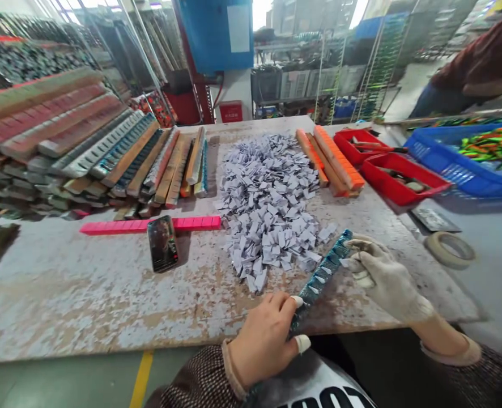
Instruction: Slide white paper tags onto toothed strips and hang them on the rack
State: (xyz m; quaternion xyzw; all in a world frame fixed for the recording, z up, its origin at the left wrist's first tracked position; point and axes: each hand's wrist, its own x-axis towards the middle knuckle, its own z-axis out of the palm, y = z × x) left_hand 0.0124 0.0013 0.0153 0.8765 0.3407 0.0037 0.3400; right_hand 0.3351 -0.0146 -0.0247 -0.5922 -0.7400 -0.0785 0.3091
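Observation:
My left hand (272, 331), with white wraps on its thumb and a fingertip, is closed around the near end of a glittery teal-blue slotted bar (330, 258). The bar slants away to the right over the table's front part. Several small white pieces (314, 289) stick out of its slots. At the bar's far end, my right hand (381, 275) in a white glove has its fingers pinched on a small white piece (345, 262). Just beyond the bar lies a large heap of little white pieces (268, 204).
Stacked slotted bars (123, 153) fill the left back. A pink bar (200, 223) lies behind a phone (162, 243). Orange bars (338, 156), red trays (404, 178), a blue basket (442, 164) and a tape roll (450, 249) are at right. A person (476, 62) stands beyond.

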